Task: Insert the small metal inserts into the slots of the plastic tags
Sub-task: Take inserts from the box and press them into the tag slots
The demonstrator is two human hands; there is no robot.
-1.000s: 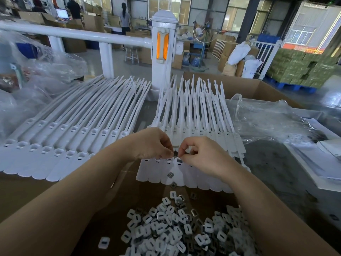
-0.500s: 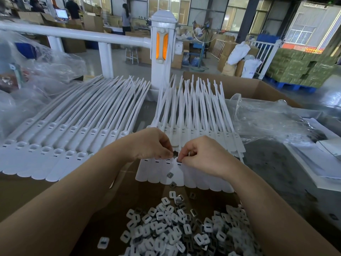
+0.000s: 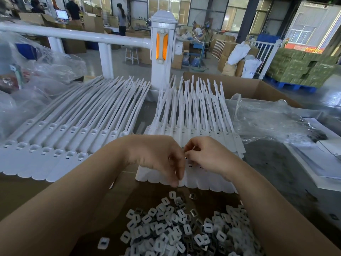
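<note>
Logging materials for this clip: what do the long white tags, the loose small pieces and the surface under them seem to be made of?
Tags: matte white plastic, apparently moulded. Small pieces: mixed, some white plastic-looking, some shiny grey, likely metal. Surface: brown cardboard, dull.

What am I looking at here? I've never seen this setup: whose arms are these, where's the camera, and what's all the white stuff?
There is no machine: these are a person's two bare arms, filmed by one wide-angle camera worn on the head, looking forward and down.

The left hand and right hand meet over a row of white plastic tags, flat heads toward the person, thin tails fanning away. A second, larger row of tags lies to the left. Nearest the camera is a loose pile of small inserts on brown cardboard.

The right fingers are curled as if pinching something small at the tag slots; what it is cannot be made out. The left fingers hang blurred beside them. Clear plastic bags lie at the sides.
</note>
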